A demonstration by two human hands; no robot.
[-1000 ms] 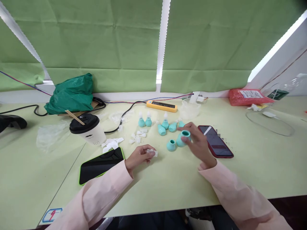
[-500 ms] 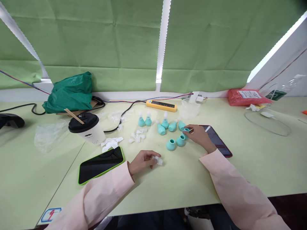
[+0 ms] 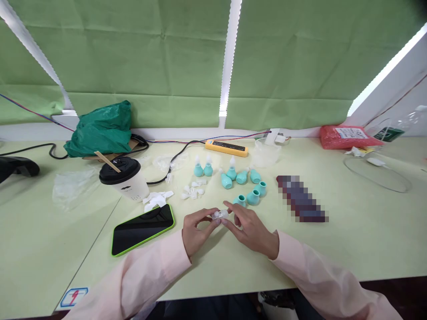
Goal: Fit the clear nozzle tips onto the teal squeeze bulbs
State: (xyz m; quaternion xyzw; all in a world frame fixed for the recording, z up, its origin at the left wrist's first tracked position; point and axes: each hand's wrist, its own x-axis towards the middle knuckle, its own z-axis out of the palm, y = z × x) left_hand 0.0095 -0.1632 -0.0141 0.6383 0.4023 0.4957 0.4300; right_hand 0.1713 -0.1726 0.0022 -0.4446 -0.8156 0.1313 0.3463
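My left hand (image 3: 199, 229) pinches a small translucent plastic piece (image 3: 220, 214) just above the table. From the other side, the thumb and index finger of my right hand (image 3: 249, 226) close around the right end of this piece. Beyond the right hand stand three teal rubber bulbs (image 3: 254, 197) with their round mouths uncovered; the nearest is partly hidden by the fingers. Farther back, teal bulbs with clear tips (image 3: 208, 168) stand upright, while several others (image 3: 242, 177) lie tilted. Loose clear plastic pieces (image 3: 192, 191) are heaped left of them.
A green-edged phone (image 3: 143, 230) lies by my left sleeve, near crumpled tissue (image 3: 156, 199) and a lidded paper cup (image 3: 128, 184). To the right is a blurred dark red phone (image 3: 300, 198). A yellow power strip (image 3: 227, 148), green bag (image 3: 100, 129) and red package (image 3: 347, 136) sit along the back.
My right hand has left the teal bulbs and moved toward me and left, meeting my left hand at the plastic piece. The bulbs stay in place.
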